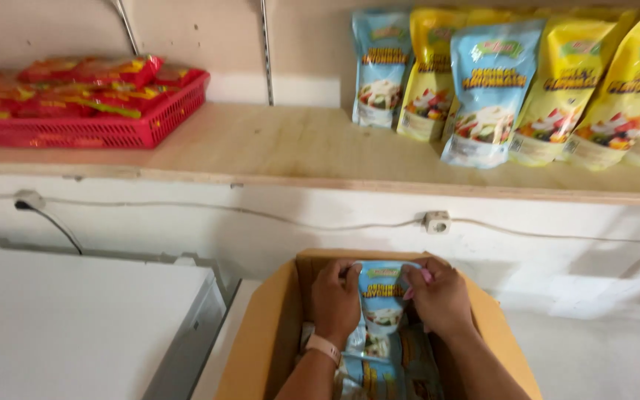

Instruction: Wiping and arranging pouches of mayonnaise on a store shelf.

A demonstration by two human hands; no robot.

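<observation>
Both my hands grip one light blue pouch (383,292) upright inside an open cardboard box (264,333). My left hand (335,300) holds its left side; a pale band is on that wrist. On the pouch's right side is my right hand (441,298). More blue pouches (368,370) lie lower in the box. On the wooden shelf (275,148) above stand blue pouches (489,92) and yellow pouches (564,85) at the right.
A red plastic basket (112,126) of red packets sits on the shelf's left end. A white cable with a small junction box (436,221) runs along the wall below the shelf. A white chest-like surface (75,318) lies left of the box.
</observation>
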